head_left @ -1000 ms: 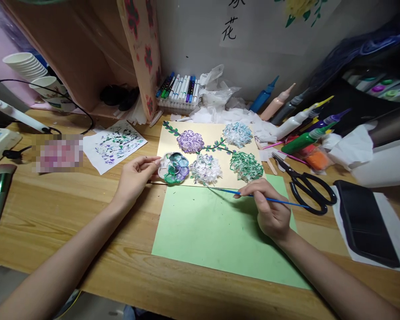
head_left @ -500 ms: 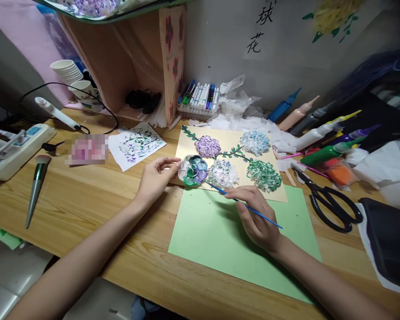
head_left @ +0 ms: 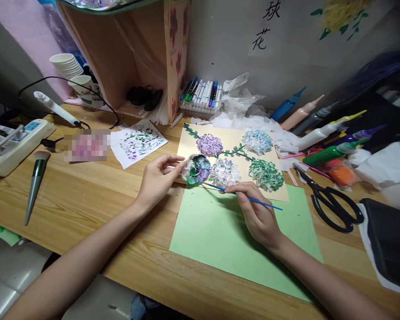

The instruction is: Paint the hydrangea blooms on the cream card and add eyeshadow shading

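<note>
My left hand (head_left: 162,177) grips the left rim of a small flower-shaped paint palette (head_left: 196,170), whose wells are smeared with green, purple and blue paint. Between the thumb and fingers of my right hand (head_left: 256,209) is a thin blue paintbrush (head_left: 250,198), its tip at the palette's lower right edge. Just behind and right of the palette lies a cream sheet (head_left: 231,133) bearing textured flower clusters in purple, pale blue, white and green, joined by a leafy painted stem. A green sheet (head_left: 216,249) lies partly beneath it, under my right hand.
Black-handled scissors (head_left: 336,202) and a black case (head_left: 386,240) lie on the right. Paint bottles (head_left: 336,151) lean at the back right, near crumpled tissue. A marker box (head_left: 200,100) stands behind. Leftward are a paint-spotted paper (head_left: 142,140), a large brush (head_left: 36,189) and a power strip (head_left: 16,146).
The brush has swung flatter in my right hand, its tail end rising, and its tip has shifted to the palette's lower edge. My left hand still grips the palette.
</note>
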The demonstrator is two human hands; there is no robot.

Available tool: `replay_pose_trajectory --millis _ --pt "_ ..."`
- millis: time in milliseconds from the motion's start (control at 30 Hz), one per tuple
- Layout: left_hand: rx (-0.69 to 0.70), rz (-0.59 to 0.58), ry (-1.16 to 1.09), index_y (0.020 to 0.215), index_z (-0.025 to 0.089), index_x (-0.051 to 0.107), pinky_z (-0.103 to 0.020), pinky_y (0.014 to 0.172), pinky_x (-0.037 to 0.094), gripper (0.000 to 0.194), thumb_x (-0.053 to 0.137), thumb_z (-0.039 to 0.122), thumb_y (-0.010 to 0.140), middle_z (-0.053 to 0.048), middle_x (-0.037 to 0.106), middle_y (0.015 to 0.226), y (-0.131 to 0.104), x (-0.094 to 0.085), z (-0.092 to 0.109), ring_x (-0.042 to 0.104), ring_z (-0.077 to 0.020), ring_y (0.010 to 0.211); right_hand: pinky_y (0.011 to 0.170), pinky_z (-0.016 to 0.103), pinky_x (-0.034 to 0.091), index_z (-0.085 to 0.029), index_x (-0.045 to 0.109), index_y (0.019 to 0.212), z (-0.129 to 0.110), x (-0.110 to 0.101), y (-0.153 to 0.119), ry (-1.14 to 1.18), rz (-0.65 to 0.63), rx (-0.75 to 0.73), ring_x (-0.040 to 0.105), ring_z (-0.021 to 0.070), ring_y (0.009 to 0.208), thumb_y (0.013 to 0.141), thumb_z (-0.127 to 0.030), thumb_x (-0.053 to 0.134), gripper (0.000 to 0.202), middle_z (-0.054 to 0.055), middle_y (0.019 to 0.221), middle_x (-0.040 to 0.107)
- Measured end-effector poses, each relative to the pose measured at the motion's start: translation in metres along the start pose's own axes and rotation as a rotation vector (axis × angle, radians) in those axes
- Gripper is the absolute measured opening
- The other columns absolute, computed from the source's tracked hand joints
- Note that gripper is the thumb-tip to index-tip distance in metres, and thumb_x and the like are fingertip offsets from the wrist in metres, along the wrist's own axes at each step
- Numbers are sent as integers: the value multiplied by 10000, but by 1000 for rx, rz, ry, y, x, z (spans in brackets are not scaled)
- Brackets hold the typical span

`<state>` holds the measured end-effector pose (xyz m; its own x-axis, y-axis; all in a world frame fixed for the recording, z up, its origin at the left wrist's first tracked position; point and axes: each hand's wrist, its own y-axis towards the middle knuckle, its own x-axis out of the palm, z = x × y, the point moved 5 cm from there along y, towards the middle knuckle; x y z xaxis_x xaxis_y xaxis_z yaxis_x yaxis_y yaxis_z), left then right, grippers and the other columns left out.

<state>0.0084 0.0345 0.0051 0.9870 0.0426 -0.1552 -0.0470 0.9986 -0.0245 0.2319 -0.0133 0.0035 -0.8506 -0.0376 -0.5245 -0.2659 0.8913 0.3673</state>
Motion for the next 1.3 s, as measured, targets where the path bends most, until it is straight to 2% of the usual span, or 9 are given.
replay_pose_trajectory --millis 133,233,367,467,600,833,1000,1167,1300 --pt "-10 1 1 946 123 659 -262 735 544 372 654 428 733 -92 693 957 1 0 -1 657 -175 818 814 338 429 -239 598 942 4 -1 1 95 17 91 556 195 924 932 -253 369 230 40 918 619" --pt "-35 11 -13 942 129 663 -259 720 543 388 665 443 715 -90 696 963 3 -1 -2 657 -174 808 778 331 445 -229 609 909 7 -8 1 170 79 128 573 191 872 930 -269 378 235 42 882 634" --pt "-74 25 -21 930 129 665 -251 695 543 395 686 444 692 -90 700 943 5 -2 -4 657 -171 788 708 327 450 -225 615 881 16 -28 -7 241 208 122 585 195 826 917 -257 394 227 42 844 632" --pt "-91 27 -11 929 123 662 -246 692 546 379 684 425 701 -93 695 952 6 -2 -6 653 -168 796 713 344 437 -227 610 853 23 -44 -19 198 274 74 578 202 814 897 -235 414 200 39 815 617" --pt "-116 25 -14 928 123 662 -269 662 558 393 688 436 690 -92 693 940 7 -2 -9 656 -177 773 737 382 426 -227 595 825 24 -52 -32 18 244 -1 568 215 800 876 -233 417 185 47 807 626" --pt "-177 38 10 924 133 666 -258 635 551 412 712 438 652 -79 707 873 9 -2 -15 663 -167 716 748 383 435 -237 586 902 15 -43 -30 -123 132 -73 573 217 841 854 -182 421 181 45 875 652" --pt "-175 36 18 926 130 663 -258 656 553 395 712 418 660 -81 707 880 10 -2 -15 666 -169 736 730 369 434 -239 573 898 13 -42 -30 -131 102 -99 556 209 831 847 -140 415 194 37 849 647" --pt "-173 33 29 925 132 660 -260 668 556 367 701 403 681 -80 705 887 10 -2 -15 666 -168 743 734 376 427 -238 574 887 14 -47 -31 -102 177 -102 549 210 821 851 -146 406 195 38 836 640" --pt "-171 33 43 936 127 657 -259 658 556 381 698 408 682 -81 703 880 11 -2 -16 663 -169 739 733 368 428 -234 570 901 13 -44 -30 -121 118 -103 543 205 834 849 -127 409 201 39 849 641"
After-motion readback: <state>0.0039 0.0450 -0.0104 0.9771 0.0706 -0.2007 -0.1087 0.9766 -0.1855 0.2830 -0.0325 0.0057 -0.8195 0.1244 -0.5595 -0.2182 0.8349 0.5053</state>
